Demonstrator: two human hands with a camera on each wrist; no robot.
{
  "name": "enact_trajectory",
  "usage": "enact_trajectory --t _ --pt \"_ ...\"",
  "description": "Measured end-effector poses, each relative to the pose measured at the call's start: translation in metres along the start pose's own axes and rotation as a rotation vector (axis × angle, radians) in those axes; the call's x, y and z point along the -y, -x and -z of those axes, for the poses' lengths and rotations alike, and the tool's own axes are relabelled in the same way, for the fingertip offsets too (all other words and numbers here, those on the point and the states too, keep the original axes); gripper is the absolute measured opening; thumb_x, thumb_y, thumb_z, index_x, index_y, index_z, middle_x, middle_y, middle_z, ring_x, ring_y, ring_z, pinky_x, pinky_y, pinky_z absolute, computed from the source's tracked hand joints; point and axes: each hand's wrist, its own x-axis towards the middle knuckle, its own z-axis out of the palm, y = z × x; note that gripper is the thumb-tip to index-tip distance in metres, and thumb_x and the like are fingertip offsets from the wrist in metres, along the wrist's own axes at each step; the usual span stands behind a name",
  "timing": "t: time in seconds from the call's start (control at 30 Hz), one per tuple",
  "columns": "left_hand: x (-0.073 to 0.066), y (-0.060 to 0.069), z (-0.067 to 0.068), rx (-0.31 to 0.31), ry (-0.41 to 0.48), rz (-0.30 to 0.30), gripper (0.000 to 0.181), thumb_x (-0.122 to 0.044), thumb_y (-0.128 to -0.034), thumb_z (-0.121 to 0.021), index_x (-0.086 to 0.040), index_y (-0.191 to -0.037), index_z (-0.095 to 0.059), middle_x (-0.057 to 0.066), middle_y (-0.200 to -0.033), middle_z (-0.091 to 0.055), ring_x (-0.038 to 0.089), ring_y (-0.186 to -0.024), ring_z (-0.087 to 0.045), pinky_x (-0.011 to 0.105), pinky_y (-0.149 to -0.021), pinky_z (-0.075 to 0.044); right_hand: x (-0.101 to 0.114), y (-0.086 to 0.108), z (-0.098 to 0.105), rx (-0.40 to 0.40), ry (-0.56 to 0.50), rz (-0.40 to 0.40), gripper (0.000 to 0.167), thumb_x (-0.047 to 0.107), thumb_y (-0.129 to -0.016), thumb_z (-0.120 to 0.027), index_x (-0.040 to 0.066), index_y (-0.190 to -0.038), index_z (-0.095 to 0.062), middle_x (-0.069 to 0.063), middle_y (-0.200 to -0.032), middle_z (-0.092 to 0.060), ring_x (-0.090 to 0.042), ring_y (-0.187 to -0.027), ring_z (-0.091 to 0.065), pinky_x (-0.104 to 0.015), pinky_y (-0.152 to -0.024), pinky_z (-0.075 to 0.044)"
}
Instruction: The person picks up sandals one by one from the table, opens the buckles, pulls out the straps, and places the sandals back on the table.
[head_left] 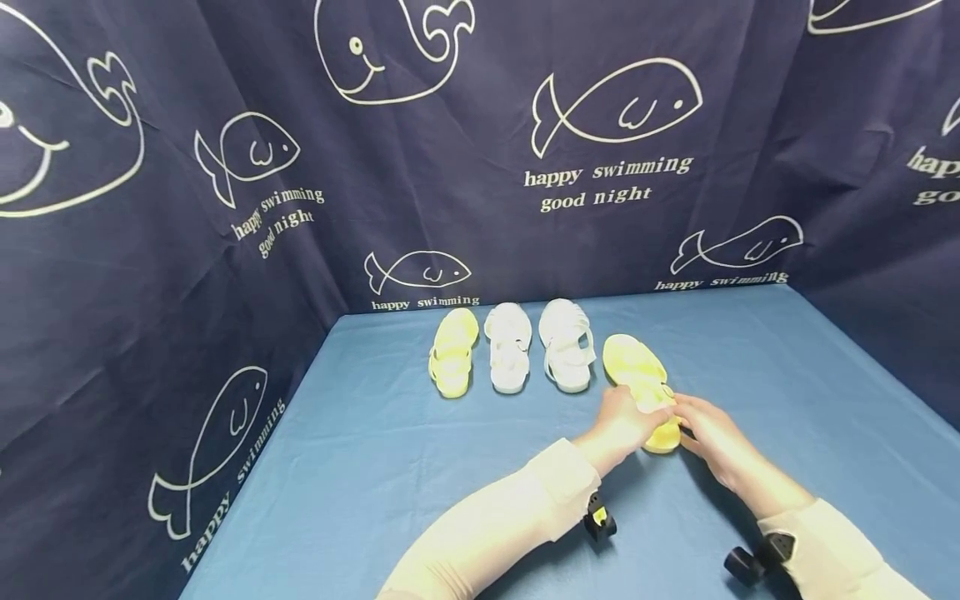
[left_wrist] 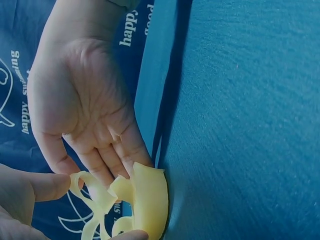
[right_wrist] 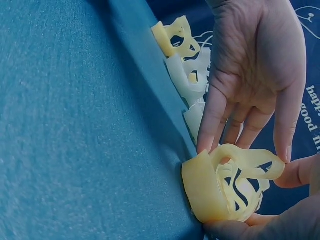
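A yellow sandal (head_left: 633, 363) lies on the blue surface at the right end of a row, its rounded end away from me. Both hands are at its near end. From the left, my left hand (head_left: 624, 422) holds the sandal; its thumb meets the looped strap (right_wrist: 267, 167) in the right wrist view. On the other side my right hand (head_left: 716, 437) grips it too, thumb at the same strap and fingers beside the thick sole (left_wrist: 151, 200) in the left wrist view. The thumbs nearly meet there. Whether a buckle sits beneath them is hidden.
Left of the hands stand two white sandals (head_left: 509, 350) (head_left: 567, 346) and another yellow sandal (head_left: 453, 352), side by side. Dark blue fabric (head_left: 480, 208) with white whale and fish drawings walls in the blue-covered table (head_left: 375, 467). Small black cameras (head_left: 600, 518) hang at the wrists.
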Motion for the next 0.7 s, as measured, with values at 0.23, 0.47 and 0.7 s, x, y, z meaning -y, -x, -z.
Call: enact_trajectory --t 0.23,0.47,0.7 --pt "0.002 0.004 -0.004 -0.003 0.027 0.003 0.07 -0.042 -0.0804 -0.077 -0.003 -0.133 -0.053 0.011 -0.133 -0.054 0.018 -0.118 -0.055 0.028 -0.097 -0.049 -0.004 0.004 0.001 0.014 0.021 -0.001 0.069 0.029 -0.105 -0.034 -0.01 -0.15 0.0 -0.031 -0.157 0.007 -0.05 -0.144 -0.004 -0.06 -0.117 -0.018" --pt "0.002 0.006 -0.005 -0.007 0.014 -0.008 0.067 -0.041 -0.0797 -0.078 -0.004 -0.13 -0.054 0.01 -0.128 -0.056 0.016 -0.112 -0.057 0.026 -0.092 -0.051 -0.003 0.009 0.003 0.023 0.019 0.0 0.069 0.029 -0.105 -0.032 -0.01 -0.15 0.002 -0.031 -0.157 0.009 -0.051 -0.143 -0.003 -0.059 -0.117 -0.019" --pt "0.003 0.011 -0.003 0.013 -0.019 0.005 0.067 -0.045 -0.0793 -0.077 -0.005 -0.129 -0.055 0.009 -0.128 -0.056 0.017 -0.113 -0.056 0.028 -0.092 -0.051 -0.003 0.014 0.002 0.035 -0.016 0.0 0.065 0.024 -0.105 -0.033 -0.013 -0.149 -0.002 -0.033 -0.156 0.005 -0.05 -0.143 -0.007 -0.058 -0.116 -0.02"
